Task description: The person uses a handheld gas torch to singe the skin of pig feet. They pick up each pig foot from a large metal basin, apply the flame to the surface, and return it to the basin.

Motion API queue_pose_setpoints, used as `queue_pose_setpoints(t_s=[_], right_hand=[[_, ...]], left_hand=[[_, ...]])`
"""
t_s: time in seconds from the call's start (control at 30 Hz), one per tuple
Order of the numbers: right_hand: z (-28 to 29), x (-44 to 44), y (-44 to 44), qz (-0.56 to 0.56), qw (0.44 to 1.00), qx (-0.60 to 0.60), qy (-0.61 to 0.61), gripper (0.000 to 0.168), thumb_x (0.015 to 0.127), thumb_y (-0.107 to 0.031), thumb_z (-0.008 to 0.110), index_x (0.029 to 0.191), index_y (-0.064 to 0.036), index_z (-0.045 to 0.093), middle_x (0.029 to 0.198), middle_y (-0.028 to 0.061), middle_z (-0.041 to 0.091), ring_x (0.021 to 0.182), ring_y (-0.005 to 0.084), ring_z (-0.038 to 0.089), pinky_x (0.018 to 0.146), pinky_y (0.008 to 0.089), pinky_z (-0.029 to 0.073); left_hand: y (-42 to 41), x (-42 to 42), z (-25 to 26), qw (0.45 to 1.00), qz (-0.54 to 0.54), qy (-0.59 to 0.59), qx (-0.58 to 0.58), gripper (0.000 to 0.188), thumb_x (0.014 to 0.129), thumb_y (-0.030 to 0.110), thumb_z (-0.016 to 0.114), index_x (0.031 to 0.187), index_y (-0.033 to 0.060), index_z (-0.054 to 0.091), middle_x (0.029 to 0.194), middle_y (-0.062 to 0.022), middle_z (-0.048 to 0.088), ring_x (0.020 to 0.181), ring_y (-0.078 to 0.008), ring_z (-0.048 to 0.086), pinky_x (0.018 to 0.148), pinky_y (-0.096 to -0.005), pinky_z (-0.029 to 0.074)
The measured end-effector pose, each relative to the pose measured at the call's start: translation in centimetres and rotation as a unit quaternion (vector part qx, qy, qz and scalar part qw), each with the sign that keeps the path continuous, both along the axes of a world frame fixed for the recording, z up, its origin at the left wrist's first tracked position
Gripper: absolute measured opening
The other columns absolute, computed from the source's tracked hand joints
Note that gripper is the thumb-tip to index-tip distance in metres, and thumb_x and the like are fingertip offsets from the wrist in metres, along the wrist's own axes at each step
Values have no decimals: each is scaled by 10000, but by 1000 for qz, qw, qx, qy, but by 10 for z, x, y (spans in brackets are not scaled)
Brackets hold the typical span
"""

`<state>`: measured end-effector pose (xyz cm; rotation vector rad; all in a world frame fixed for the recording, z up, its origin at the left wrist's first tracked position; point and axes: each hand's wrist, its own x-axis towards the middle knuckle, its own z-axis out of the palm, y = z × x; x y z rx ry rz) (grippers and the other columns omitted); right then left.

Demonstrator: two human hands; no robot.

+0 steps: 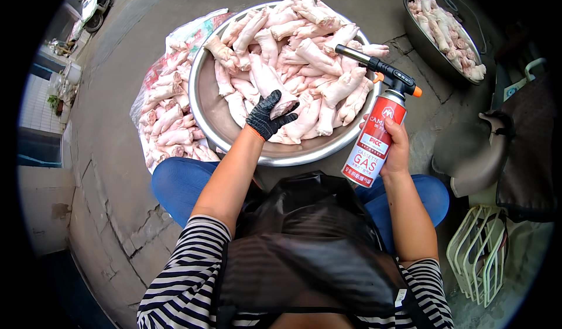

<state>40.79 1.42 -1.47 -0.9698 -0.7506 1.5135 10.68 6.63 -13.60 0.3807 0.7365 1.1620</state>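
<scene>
In front of me a wide metal basin [281, 159] holds a heap of pale pig's trotters. My left hand [271, 117], in a dark knit glove, has its thumb and fingers around the cut end of one pig's trotter [268, 78] over the basin. Bare, my right hand [396, 147] grips a red and white gas canister [373, 142]. A black blowtorch head [386, 70] with orange parts sits on the canister, its metal-tipped nozzle pointing left over the heap. No flame is visible at the nozzle.
More trotters [169, 118] lie on a plastic sheet [191, 32] left of the basin. A second tub [443, 67] of trotters stands at the upper right. A pale slatted rack [478, 254] is at the lower right, and a scooter [94, 6] stands far off at upper left.
</scene>
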Motion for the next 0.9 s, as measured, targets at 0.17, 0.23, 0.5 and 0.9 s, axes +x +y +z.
queue_pose_setpoints(t_s=[0.17, 0.23, 0.5, 0.9], right_hand=[[25, 0, -24, 51, 998, 37, 20, 521, 850, -278, 597, 1261, -2, 433, 1066, 205, 627, 896, 250, 677, 713, 363, 593], [32, -6, -31, 81, 995, 44, 32, 534, 841, -281, 606, 1261, 1, 434, 1070, 206, 626, 896, 250, 677, 719, 363, 593], [24, 6, -53, 143, 988, 55, 9, 604, 781, -315, 657, 1243, 11, 443, 1062, 202, 614, 881, 253, 674, 731, 365, 590], [17, -12, -52, 194, 981, -6, -10, 666, 714, -241, 726, 1268, -14, 433, 1003, 165, 632, 858, 247, 671, 764, 369, 565]], left_hand=[[-22, -30, 121, 957, -15, 289, 23, 633, 761, 145, 793, 1307, 133, 473, 1150, -90, 595, 1078, -269, 609, 866, -462, 560], [5, -95, 94, 801, -67, 564, 189, 570, 796, 118, 735, 1310, 74, 490, 1181, -117, 590, 1124, -261, 583, 942, -367, 504], [-59, -130, 162, 574, -3, 757, 311, 708, 628, 140, 793, 1274, 48, 520, 1174, -183, 606, 1097, -320, 601, 993, -372, 466], [-57, -126, 133, 525, -31, 795, 302, 641, 635, 81, 751, 1243, 43, 550, 1143, -174, 616, 1082, -321, 608, 977, -379, 478]])
